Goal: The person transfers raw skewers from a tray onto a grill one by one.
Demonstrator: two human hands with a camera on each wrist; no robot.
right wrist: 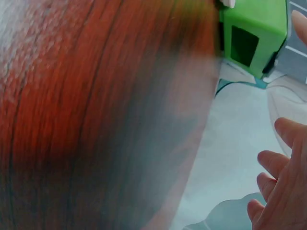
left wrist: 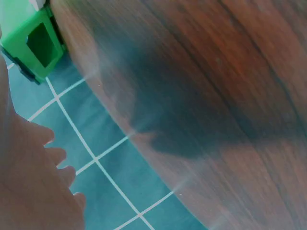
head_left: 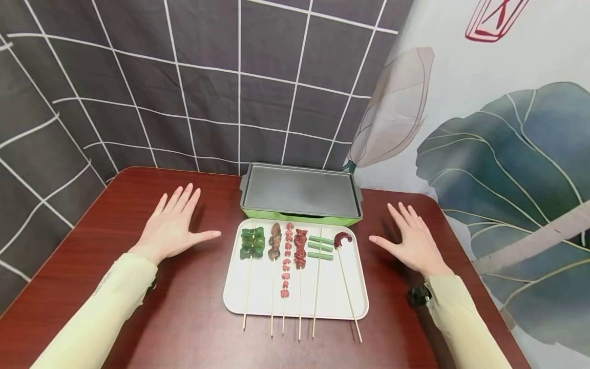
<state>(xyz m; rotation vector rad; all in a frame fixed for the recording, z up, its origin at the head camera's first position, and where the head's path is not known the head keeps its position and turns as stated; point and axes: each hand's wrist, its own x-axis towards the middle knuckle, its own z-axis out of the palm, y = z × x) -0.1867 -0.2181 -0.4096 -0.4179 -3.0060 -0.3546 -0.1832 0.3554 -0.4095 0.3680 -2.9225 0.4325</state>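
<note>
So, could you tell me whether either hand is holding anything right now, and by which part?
Nothing is held. The left hand and right hand lie open with fingers spread on the table, either side of the tray of skewers.

The tray (head_left: pixel 258 297) lies on the table (head_left: pixel 193 328). On the tray six skewers (head_left: pixel 299 256) lie side by side. Behind the tray stands the griddle (head_left: pixel 300 192). Left of the tray rests the left hand (head_left: pixel 172 225), right of it the right hand (head_left: pixel 412 241).
</note>
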